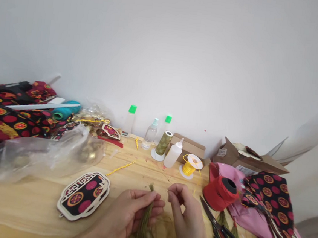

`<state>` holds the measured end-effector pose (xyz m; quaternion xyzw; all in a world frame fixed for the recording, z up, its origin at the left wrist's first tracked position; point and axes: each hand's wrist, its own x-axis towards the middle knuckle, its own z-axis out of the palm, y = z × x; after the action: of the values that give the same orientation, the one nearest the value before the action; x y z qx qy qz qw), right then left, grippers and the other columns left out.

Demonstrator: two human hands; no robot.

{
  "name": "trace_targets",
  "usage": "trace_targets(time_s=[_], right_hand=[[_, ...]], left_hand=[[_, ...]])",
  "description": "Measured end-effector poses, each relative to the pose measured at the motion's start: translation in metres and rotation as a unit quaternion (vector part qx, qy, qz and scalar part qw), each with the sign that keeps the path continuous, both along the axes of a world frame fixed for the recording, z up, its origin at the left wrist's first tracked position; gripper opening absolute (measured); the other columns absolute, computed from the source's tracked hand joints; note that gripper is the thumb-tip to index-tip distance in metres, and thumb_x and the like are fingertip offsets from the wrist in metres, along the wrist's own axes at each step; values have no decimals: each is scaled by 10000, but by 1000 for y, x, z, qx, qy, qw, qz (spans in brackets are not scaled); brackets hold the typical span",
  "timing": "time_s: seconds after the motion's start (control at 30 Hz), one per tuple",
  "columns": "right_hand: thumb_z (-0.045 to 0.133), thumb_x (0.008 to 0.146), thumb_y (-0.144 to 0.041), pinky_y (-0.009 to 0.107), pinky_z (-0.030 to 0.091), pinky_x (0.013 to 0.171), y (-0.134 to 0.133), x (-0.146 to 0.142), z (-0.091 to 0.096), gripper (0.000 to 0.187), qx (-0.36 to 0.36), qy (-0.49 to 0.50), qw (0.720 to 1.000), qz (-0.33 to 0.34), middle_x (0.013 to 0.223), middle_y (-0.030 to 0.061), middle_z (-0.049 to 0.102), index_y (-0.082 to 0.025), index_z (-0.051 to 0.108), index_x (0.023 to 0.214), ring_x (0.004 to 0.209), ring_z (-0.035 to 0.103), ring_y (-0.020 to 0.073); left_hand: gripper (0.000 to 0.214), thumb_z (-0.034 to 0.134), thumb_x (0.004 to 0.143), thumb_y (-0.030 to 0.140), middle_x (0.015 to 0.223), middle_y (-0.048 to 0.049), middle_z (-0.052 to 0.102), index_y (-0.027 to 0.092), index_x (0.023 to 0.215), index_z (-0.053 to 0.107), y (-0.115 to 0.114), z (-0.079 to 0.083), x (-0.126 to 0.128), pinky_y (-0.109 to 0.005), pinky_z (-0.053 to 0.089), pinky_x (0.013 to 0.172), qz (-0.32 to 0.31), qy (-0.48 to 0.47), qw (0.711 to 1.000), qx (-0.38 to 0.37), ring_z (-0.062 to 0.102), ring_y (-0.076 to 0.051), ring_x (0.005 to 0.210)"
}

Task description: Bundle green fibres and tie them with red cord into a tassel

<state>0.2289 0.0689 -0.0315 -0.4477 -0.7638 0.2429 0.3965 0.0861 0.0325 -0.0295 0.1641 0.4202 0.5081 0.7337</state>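
Note:
My left hand point(126, 210) is closed on a bundle of olive-green threads point(143, 229), the thumb pressing near its top. The strands hang down past my fingers, and loose ones lie on the table below. To the right, my right hand point(188, 220) is raised with thumb and index finger pinched together; whatever they hold is too small to make out. Black-handled scissors point(218, 227) lie just right of that hand. Left of my left hand rests a wood-framed ornament point(84, 196) with patterned fabric and a yellow cord point(121, 168).
Along the wall stand a spool of olive thread point(164, 144), a white squeeze bottle point(173, 154), a clear bottle point(149, 135) and a yellow cord spool point(188, 169). A red ribbon roll point(219, 193) and cardboard box point(248, 157) stand right. Plastic bags point(39, 152) lie left.

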Motion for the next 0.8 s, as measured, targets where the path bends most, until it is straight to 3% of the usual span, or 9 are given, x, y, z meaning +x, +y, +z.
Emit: trace_targets(time_s=[0.17,0.33,0.63,0.8], right_hand=[[433,785,-257,206,396,488,6,6,1,109,14,35,998,-56,600,-11,520,-178,496,747,509,474,111],[471,758,-180,184,407,504,-6,-3,1,57,50,20,998,17,594,-15,549,-187,502,710,518,504,104],[462,745,-153,177,361,447,-11,-8,-7,76,-39,44,993,101,558,-42,480,-202,435,693,470,442,91],[454,737,-162,179,339,428,-11,-6,-8,84,-95,47,988,113,538,-48,463,-207,405,686,451,427,90]], left_hand=[[142,664,625,226,744,-92,698,111,704,642,-1,-2,3,-201,495,562,-5,-11,1000,-13,638,-146,661],[161,650,639,243,722,-108,694,93,698,654,-2,-1,6,-215,480,583,-29,-11,1000,-1,632,-161,686],[162,589,701,240,666,-85,662,90,700,653,0,-2,3,-248,449,668,-50,-97,993,50,598,-149,661],[159,558,726,222,690,-86,649,93,728,650,-2,0,2,-276,430,709,-52,-120,989,66,579,-145,650]])
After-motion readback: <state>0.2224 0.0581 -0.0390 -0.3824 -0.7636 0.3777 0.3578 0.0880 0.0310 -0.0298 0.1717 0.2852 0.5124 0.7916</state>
